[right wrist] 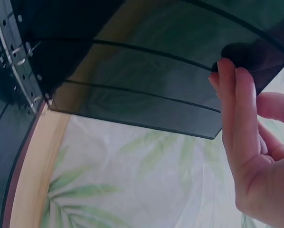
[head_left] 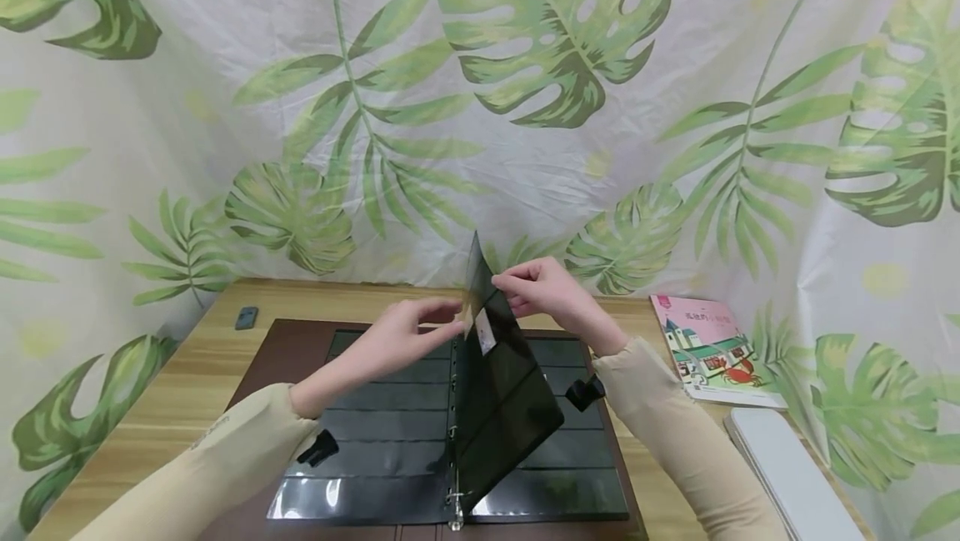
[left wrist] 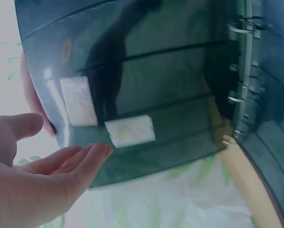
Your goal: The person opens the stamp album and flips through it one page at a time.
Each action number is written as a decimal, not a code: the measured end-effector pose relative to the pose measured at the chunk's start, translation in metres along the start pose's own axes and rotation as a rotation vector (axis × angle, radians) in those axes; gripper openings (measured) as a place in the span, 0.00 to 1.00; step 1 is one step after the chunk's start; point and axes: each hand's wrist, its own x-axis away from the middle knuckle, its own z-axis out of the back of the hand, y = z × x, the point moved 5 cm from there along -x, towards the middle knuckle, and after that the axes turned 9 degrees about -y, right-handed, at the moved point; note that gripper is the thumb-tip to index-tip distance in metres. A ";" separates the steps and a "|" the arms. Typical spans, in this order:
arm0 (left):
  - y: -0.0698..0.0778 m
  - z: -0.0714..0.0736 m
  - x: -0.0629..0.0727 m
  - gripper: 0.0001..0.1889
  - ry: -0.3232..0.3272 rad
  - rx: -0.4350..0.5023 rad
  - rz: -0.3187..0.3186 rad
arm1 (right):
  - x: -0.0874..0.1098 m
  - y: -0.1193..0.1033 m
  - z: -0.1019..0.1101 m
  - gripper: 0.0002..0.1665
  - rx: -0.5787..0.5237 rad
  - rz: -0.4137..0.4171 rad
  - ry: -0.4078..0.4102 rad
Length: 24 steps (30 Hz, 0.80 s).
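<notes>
A ring binder with a brown cover (head_left: 258, 362) lies spread on the wooden table, its black pages divided into strip pockets. One page (head_left: 506, 395) stands raised at the rings (left wrist: 241, 76). My right hand (head_left: 551, 295) pinches that page's outer edge; its fingers (right wrist: 244, 107) lie against one face. On the other side, my left hand (head_left: 401, 337) reaches to the page with thumb and fingers apart. Beside its fingertips, two small pale rectangular pieces, one upright (left wrist: 79, 101) and one sideways (left wrist: 130, 131), show on the page. The left hand grips nothing.
A pink picture book (head_left: 716, 349) lies at the table's right, with a white flat case (head_left: 791, 470) in front of it. A small grey object (head_left: 246, 318) sits at the back left. Leaf-patterned cloth (head_left: 405, 149) hangs behind the table.
</notes>
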 end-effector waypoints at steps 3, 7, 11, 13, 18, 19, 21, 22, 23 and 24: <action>0.011 0.000 -0.004 0.24 0.013 0.026 0.001 | -0.003 -0.005 -0.009 0.20 0.010 0.015 0.010; 0.015 0.001 -0.006 0.24 0.041 0.042 0.030 | -0.008 -0.010 -0.021 0.21 -0.015 0.040 0.002; 0.010 0.004 -0.005 0.26 0.052 0.090 0.086 | -0.012 -0.010 -0.030 0.20 -0.040 0.075 -0.030; 0.006 0.007 -0.004 0.28 0.053 0.106 0.113 | -0.013 -0.009 -0.034 0.20 -0.031 0.096 -0.047; -0.003 0.014 -0.001 0.27 0.049 0.201 0.151 | -0.013 -0.007 -0.038 0.20 0.010 0.137 -0.081; -0.006 0.015 -0.001 0.26 0.047 0.236 0.155 | -0.013 -0.006 -0.039 0.20 0.019 0.141 -0.082; -0.009 0.019 0.002 0.25 0.051 0.306 0.161 | -0.013 -0.003 -0.039 0.20 0.037 0.146 -0.080; -0.011 0.021 0.004 0.24 0.055 0.330 0.166 | -0.013 -0.001 -0.038 0.20 0.049 0.152 -0.077; -0.013 0.024 0.007 0.24 0.062 0.337 0.175 | -0.012 0.002 -0.037 0.19 0.064 0.154 -0.068; -0.016 0.027 0.010 0.23 0.069 0.331 0.180 | -0.012 0.005 -0.036 0.19 0.086 0.163 -0.061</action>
